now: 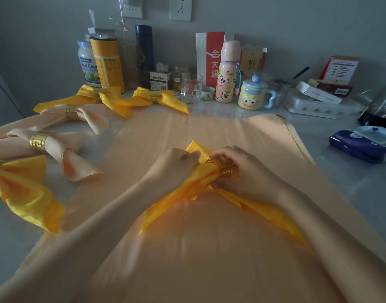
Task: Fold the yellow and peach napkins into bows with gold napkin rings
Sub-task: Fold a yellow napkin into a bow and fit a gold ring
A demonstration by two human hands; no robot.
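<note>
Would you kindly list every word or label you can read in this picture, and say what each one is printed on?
"Full Crea" (the rest is hidden): white jar
"Smile": pink bottle
"金大福": red and white paper bag
Too small or blurred to read: the print on the yellow canister, the small white box, the red card stand and the blue packet.

- Both bare forearms reach in from the bottom edge, the left forearm (96, 226) from the lower left and the right forearm (318, 226) from the lower right, and they converge near the middle.
- The left hand (176, 162), knuckles up and fingers curled, pinches the tip of the napkin (187, 189).
- The right hand (246, 171), just beside it, curls its fingers round the ring (226, 168) on the napkin.
- The two hands nearly touch.
</note>
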